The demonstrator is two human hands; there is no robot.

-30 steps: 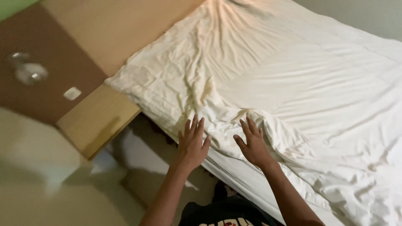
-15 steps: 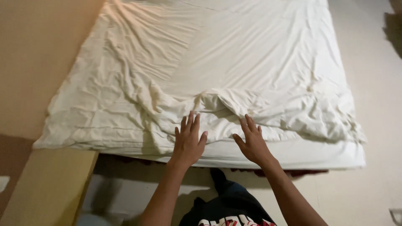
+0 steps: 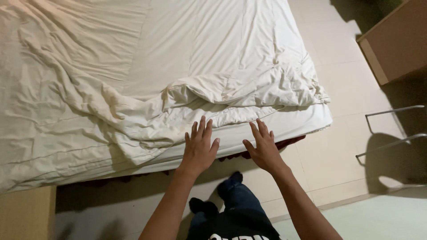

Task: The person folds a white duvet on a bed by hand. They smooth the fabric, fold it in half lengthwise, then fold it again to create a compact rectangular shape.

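Hands: I count two, both mine, both bare, coming up from six o'clock with the forearms angled toward each other.
Left hand (image 3: pixel 199 149): palm down, back toward me, fingers spread and pointing to twelve o'clock. It holds nothing. The fingertips overlap the edge of the bed; I cannot tell whether they touch it.
Right hand (image 3: pixel 263 149): palm down, fingers spread and leaning toward eleven o'clock, empty. Its fingertips also sit over the bed edge, touching or not I cannot say.
Duvet (image 3: pixel 231 91): one, white and rumpled, bunched in a thick fold at twelve o'clock from both hands, its corner drooping toward three o'clock at the bed's corner.
Sheet (image 3: pixel 66 102): one, cream and heavily creased, covering the bed from nine to eleven o'clock and trailing in a ridge toward my left hand.
Mattress edge (image 3: pixel 289 126): one pale band running just past my fingertips, with a dark red strip showing beneath it.
Legs (image 3: pixel 235 200): two, in dark jeans, between my forearms at six o'clock.
Floor (image 3: pixel 338 115): pale tiles, from two to four o'clock.
Wooden furniture (image 3: pixel 396 42): two pieces I can count, one at two o'clock, one at the seven o'clock corner (image 3: pixel 24 213).
Metal frame (image 3: pixel 391 129): one, thin tubing at three o'clock, well apart from my right hand.
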